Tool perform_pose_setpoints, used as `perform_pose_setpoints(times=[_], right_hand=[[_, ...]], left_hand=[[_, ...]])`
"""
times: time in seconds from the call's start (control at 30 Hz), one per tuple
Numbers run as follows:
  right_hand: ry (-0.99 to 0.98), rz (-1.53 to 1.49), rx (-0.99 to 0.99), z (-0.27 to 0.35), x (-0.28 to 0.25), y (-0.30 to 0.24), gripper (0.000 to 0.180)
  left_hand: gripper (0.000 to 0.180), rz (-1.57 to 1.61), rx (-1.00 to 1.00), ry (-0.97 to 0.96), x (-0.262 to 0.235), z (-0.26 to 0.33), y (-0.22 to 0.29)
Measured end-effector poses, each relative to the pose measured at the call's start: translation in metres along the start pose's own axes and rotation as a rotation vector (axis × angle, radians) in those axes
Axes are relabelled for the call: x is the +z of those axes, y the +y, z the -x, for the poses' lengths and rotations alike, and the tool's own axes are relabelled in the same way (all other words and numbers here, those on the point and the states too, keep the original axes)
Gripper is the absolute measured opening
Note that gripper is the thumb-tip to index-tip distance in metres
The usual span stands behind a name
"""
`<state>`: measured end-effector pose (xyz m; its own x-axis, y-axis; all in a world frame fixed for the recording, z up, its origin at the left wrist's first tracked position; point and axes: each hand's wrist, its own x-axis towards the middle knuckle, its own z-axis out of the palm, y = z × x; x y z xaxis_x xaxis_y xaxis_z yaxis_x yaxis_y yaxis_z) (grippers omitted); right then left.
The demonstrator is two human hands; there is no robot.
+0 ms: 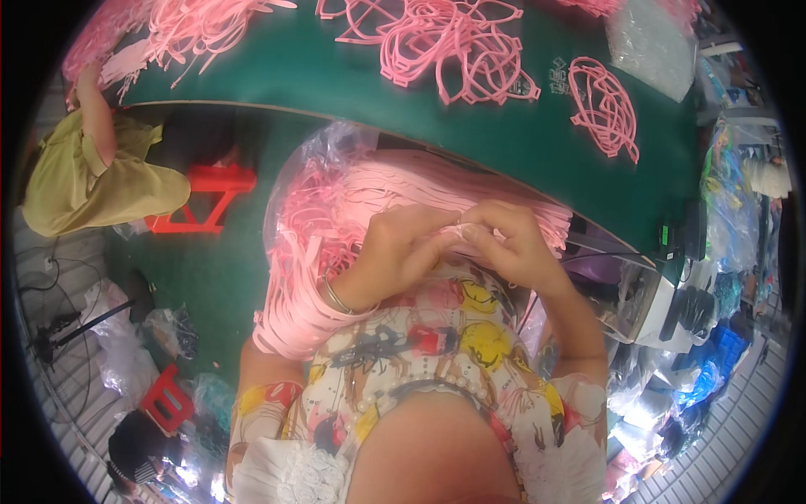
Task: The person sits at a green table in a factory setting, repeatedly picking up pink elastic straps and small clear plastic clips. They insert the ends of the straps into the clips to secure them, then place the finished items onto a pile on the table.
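Note:
My left hand (401, 250) and my right hand (514, 244) meet close in front of my body, thumbs and fingertips pinched together. A small pink bit of strap (457, 228) shows between the fingers; most of it is hidden. Beneath and beyond the hands lies a thick bundle of long, flat pink straps (403, 181), spread across my lap up to the table edge. More straps hang in loops over my left forearm (290, 315), just behind a bracelet on the wrist. A clear plastic bag (294, 189) with pink straps lies at the bundle's left.
The green table (285, 76) curves across in front, bearing tangled pink straps (445, 50), a smaller looped bunch (606, 109) and a clear bag (651, 46). At left, another person in an olive top (92, 181) sits near a red stool (201, 202). Plastic bags crowd the right.

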<state>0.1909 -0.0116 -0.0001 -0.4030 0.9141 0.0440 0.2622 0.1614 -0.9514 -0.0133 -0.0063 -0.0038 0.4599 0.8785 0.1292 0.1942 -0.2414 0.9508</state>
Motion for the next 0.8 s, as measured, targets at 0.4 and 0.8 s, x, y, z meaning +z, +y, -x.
perform_pose_setpoints(times=[0.4,0.8], right_hand=[[0.187,0.294,-0.179,0.002,0.016,-0.003,0.005],[0.01,0.243,-0.187,-0.002,0.01,-0.023,0.007]], left_hand=[[0.018,0.482,-0.455,0.016,0.002,0.002,0.003],[0.01,-0.315,0.168,0.032,-0.014,0.014,0.018]])
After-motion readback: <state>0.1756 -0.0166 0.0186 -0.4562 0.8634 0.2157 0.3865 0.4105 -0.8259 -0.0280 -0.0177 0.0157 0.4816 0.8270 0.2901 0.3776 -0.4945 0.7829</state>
